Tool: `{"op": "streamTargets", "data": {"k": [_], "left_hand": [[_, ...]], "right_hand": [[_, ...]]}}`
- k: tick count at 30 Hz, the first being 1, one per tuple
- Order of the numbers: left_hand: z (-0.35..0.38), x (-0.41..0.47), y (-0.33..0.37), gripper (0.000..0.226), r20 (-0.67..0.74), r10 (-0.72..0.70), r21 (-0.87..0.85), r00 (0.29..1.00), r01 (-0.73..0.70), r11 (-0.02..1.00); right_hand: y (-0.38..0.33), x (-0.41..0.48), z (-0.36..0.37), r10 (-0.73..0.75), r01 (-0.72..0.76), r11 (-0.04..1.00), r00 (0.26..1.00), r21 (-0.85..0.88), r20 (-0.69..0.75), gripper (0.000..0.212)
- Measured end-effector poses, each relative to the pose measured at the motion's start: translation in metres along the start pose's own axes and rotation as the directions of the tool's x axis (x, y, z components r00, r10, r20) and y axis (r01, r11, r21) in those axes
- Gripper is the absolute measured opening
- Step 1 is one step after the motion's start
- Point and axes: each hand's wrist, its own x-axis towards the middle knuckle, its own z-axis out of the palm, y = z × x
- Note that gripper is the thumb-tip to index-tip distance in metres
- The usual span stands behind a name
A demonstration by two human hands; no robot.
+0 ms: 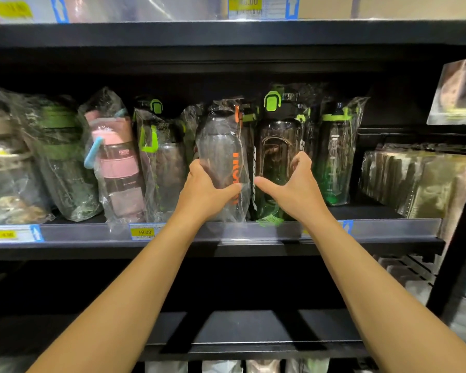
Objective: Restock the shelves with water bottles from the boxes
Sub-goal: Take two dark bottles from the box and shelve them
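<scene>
On shelf [92,233] — clear btl [221,157], orange print; dark btl [277,146]

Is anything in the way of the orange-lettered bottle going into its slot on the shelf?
Nothing visible. The left hand grips the orange-lettered bottle, already at the shelf front; the right hand holds the neighbouring dark bottle beside it.

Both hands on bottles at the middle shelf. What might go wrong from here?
1. The left hand grips the orange-lettered bottle through loose plastic wrap; it may slip inside the bag.
2. That bottle stands at the shelf lip; released there, it might tip forward.
3. The right hand holds the dark bottle in a packed row; pushing it could topple the green-banded bottle beside it.
</scene>
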Motion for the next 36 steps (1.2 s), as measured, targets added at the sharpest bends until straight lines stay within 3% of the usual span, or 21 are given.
{"op": "streamTargets", "data": {"k": [2, 4, 7, 11, 15, 20, 28, 36], "left_hand": [[-0.003, -0.007, 0.001, 0.102, 0.01, 0.003, 0.03, 1.0, -0.003, 1.0], [-0.008, -0.014, 0.003, 0.099, 0.021, 0.001, 0.079, 1.0, -0.003, 0.997], [-0.018, -0.027, 0.005, 0.095, 0.04, 0.005, 0.187, 0.999, -0.013, 0.982], [-0.038, -0.053, 0.004, 0.086, 0.049, 0.034, 0.412, 0.998, -0.051, 0.91], [-0.069, -0.09, -0.007, 0.076, 0.037, 0.073, 0.55, 0.997, -0.081, 0.831], [-0.127, -0.141, -0.038, 0.053, -0.007, 0.057, 0.651, 0.998, -0.039, 0.758], [-0.276, -0.251, -0.135, 0.06, -0.12, -0.058, 0.725, 0.991, 0.128, 0.677], [-0.441, -0.386, -0.247, 0.064, -0.237, -0.284, 0.745, 0.929, 0.361, 0.56]], "right_hand": [[-0.003, -0.006, -0.006, 0.026, -0.026, 0.999, 1.0, -0.042, 0.015, 0.097], [-0.007, -0.014, -0.012, 0.041, -0.039, 0.992, 0.999, -0.116, 0.014, 0.105], [-0.014, -0.028, -0.02, 0.051, -0.034, 0.949, 0.998, -0.314, 0.048, 0.094], [-0.027, -0.053, -0.023, 0.071, -0.012, 0.809, 0.995, -0.587, 0.076, 0.083], [-0.047, -0.088, -0.015, 0.039, 0.048, 0.706, 0.994, -0.706, 0.106, 0.069], [-0.087, -0.148, 0.015, -0.053, 0.188, 0.641, 0.978, -0.744, 0.201, 0.062], [-0.187, -0.263, 0.124, -0.095, 0.372, 0.611, 0.911, -0.699, 0.401, 0.072], [-0.301, -0.409, 0.27, -0.195, 0.587, 0.641, 0.748, -0.495, 0.634, 0.072]]}}
